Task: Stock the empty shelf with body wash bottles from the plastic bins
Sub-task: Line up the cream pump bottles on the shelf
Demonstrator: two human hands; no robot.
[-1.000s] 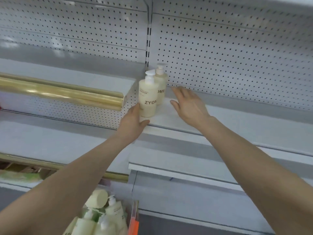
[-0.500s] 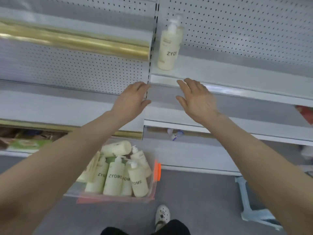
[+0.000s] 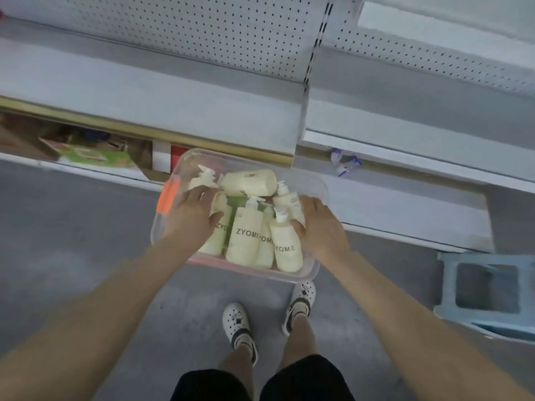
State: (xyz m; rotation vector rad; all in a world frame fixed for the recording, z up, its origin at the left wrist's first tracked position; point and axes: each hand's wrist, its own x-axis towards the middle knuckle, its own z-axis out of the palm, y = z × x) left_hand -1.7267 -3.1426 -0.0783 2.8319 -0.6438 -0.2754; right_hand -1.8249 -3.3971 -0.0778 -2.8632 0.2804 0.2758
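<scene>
The left hand [image 3: 192,219] reaches down into a clear rectangular plastic bin [image 3: 314,264] on the grey floor [image 3: 72,241], its fingers spread loosely over the pump tops at the bin's left side, its thumb lying against the shoulder of a cream bottle there; whether it actually grips anything cannot be told through the blur. The right hand [image 3: 321,227] comes in from the other side, fingers curled around the upper part of the rightmost cream-yellow pump bottle of body wash [image 3: 286,250], which stands upright and reads "YOME" on its face. Just left of it stands a taller cream bottle printed "ZYOME" [image 3: 244,235], with more of the same kind packed upright beside it and one cream bottle lying on its side [image 3: 250,183] across the far end of the bin. An orange clip handle [image 3: 166,198] sits on the bin's left rim. Above the bin runs the white metal shelf [image 3: 173,111] with a gold front edge strip [image 3: 144,131], backed by white pegboard [image 3: 217,33]. The person's feet in white perforated clogs [image 3: 238,324] stand just in front of the bin, and a pale blue plastic stool [image 3: 486,293] sits well off to the right.
</scene>
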